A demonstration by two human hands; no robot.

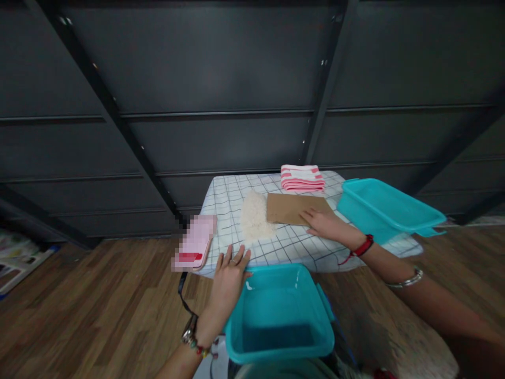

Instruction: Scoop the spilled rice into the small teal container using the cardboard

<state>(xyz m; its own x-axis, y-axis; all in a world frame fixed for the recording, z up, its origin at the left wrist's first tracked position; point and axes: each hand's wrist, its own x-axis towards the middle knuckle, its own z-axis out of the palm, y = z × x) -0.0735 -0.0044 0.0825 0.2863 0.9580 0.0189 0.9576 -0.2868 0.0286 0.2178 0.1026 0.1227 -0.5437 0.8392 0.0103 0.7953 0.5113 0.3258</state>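
Observation:
My left hand (231,276) lies with fingers spread over the near edge of the checked cloth, its thumb at the corner of a teal plastic container (280,310). That container is below the table edge, its open top facing up, and I see no grains in it. A brown piece of cardboard (290,209) is on the cloth, gripped near its right end by my right hand (323,222), fingers on top and thumb at the near edge. Touching the cardboard's left end is a patch of white grains that look like rice (254,216).
A second teal container (389,205) stands at the table's right side. Behind the cardboard is a folded pink-and-white towel (302,178). A pink phone-like item (197,239), partly blurred, lies at the left edge. Dark metal panels (221,63) rise behind the table.

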